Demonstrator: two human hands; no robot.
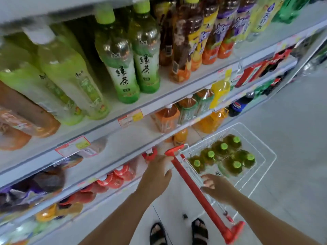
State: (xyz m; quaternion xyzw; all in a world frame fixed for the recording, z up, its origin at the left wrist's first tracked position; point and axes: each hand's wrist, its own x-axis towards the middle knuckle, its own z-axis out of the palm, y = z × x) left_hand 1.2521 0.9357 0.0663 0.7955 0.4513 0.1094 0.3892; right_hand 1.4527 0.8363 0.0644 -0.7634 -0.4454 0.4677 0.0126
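Red plastic handle (194,188) of the cart (257,138) crossed the lower centre. Left hand (155,175) lay at its far end, fingers relaxed, grasping nothing. Right hand (218,189) hovered beyond the bar, loosely bent, empty. Judged step: taking hold; next, both must close on the bar. Green-capped bottles (221,151) stood in the cart, centre right. Pale floor (292,129); stocked shelves (159,101), upper left.

On my feed the cart handle (196,188) is plain red, fixed to a white wire basket (265,156). The bottles in the basket (223,146) are dark olive green with bright lime caps. On the pale grey shelf (106,121), the green tea bottles (122,68) have lime caps and green-and-white labels with dark characters. Beyond them I see purple-and-yellow labelled bottles (221,32), and orange bottles (167,117) below. The price tags (131,117) are red-edged with yellow patches. The sandals (200,230) are black.
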